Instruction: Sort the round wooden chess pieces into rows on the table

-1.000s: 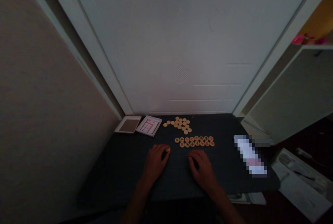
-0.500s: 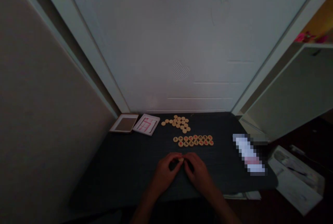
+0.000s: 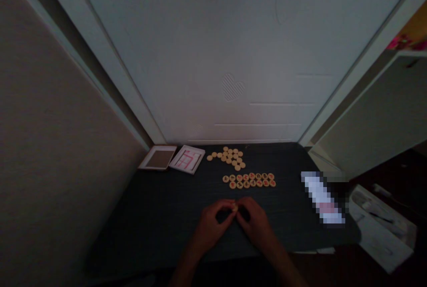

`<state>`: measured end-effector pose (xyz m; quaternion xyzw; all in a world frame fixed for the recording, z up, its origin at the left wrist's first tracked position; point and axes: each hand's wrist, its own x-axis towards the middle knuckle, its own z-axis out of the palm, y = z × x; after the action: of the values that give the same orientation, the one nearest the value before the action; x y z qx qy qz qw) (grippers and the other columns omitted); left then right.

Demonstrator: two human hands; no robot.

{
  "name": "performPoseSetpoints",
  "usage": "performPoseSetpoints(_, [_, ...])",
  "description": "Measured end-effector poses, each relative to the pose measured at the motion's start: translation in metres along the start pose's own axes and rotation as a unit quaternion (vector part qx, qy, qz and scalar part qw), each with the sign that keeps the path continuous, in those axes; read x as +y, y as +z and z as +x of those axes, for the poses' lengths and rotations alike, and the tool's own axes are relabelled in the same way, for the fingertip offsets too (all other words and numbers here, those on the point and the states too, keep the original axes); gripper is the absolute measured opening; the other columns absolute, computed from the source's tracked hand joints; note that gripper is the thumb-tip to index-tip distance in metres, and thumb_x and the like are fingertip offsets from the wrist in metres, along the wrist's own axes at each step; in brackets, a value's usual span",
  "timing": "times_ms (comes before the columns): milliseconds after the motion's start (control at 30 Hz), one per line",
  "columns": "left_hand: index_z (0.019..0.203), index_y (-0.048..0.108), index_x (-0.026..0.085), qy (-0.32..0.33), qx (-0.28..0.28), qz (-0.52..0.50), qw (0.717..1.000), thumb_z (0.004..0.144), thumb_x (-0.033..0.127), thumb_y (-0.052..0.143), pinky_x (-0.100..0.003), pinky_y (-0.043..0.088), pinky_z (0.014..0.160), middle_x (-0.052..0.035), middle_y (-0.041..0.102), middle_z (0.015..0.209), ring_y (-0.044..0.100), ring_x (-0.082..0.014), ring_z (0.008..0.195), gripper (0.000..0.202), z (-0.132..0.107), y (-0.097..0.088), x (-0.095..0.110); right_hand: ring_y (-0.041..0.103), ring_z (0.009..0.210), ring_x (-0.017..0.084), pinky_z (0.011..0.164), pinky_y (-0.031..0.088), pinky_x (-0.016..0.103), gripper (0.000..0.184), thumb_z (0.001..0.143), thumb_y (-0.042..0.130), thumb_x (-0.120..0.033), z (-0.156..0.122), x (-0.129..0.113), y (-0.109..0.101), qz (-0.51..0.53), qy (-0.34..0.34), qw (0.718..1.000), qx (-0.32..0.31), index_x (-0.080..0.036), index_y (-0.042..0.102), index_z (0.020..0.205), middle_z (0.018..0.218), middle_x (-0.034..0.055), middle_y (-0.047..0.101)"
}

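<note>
My left hand (image 3: 213, 223) and my right hand (image 3: 255, 222) meet over the dark table (image 3: 160, 216), fingertips pinched together on one small round wooden game piece (image 3: 235, 207). Beyond them lie two short rows of marked pieces (image 3: 249, 180), face up with red and dark signs. Farther back is a loose cluster of plain pieces (image 3: 229, 157), seemingly face down. The light is dim, so the held piece's face is not readable.
An open box tray (image 3: 158, 158) and its lid with a red pattern (image 3: 187, 159) lie at the back left by the wall. A blurred-out flat object (image 3: 323, 198) lies at the right. White papers (image 3: 380, 225) sit on the floor past the table's right edge.
My left hand carried a piece from the left toward the middle. Both hands came together and now pinch it between them.
</note>
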<state>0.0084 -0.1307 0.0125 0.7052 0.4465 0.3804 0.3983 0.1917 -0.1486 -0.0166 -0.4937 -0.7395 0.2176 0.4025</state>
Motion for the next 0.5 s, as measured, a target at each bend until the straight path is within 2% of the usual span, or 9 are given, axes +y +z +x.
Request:
performPoseSetpoints(367, [0.105,0.073,0.027,-0.028,-0.011,0.010,1.000,0.093,0.035,0.063,-0.035,0.057,0.094,-0.0027,0.078,0.108,0.072,-0.0210,0.099,0.018,0.0010,-0.0010,0.0030,0.068,0.095,0.021,0.085,0.056,0.035,0.017,0.095,0.057,-0.018,0.0005,-0.0031,-0.0013,0.006,0.002,1.000,0.005,-0.025,0.061,0.110,0.102,0.0054,0.071])
performPoseSetpoints(500, [0.102,0.074,0.027,-0.034,-0.008,0.018,0.999,0.092,0.037,0.063,-0.034,0.059,0.089,-0.0024,0.079,0.101,0.073,-0.0213,0.093,0.017,0.0058,-0.0017,0.0062,0.069,0.091,0.022,0.081,0.057,0.034,0.014,0.096,0.057,-0.023,0.0002,-0.0036,-0.0023,-0.004,0.007,1.000,0.012,-0.024,0.062,0.109,0.098,0.0055,0.071])
